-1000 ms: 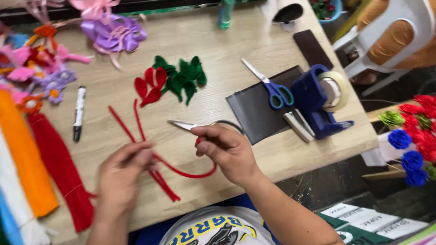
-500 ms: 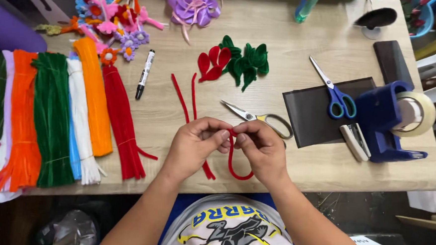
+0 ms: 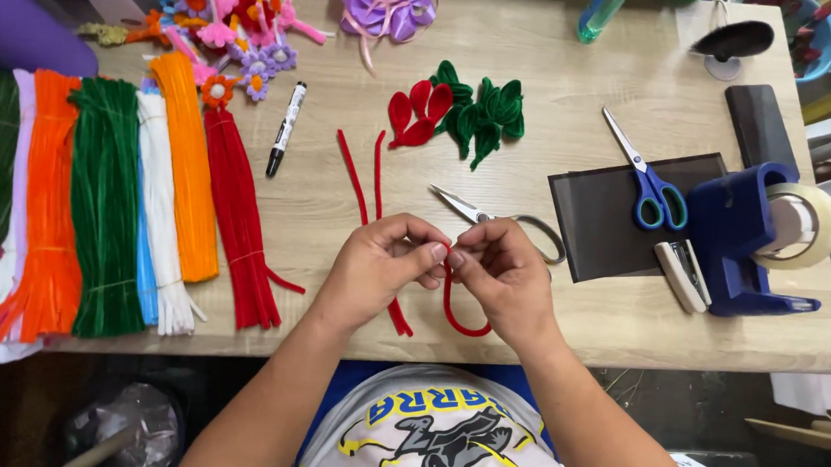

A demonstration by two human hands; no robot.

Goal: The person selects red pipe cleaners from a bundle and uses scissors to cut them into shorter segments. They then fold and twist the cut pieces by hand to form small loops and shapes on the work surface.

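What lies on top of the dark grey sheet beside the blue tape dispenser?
Blue-handled scissors lie on the dark grey sheet. The blue tape dispenser covers the sheet's right edge, hiding whatever is there.

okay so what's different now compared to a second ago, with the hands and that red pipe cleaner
A second ago the hands were apart, the right hand pinching one end above the loop. Now the left hand has come in beside it, and both pinch the red pipe cleaner at the fingertips, its loop hanging below. The silver scissors, blue scissors and tape dispenser lie as before.
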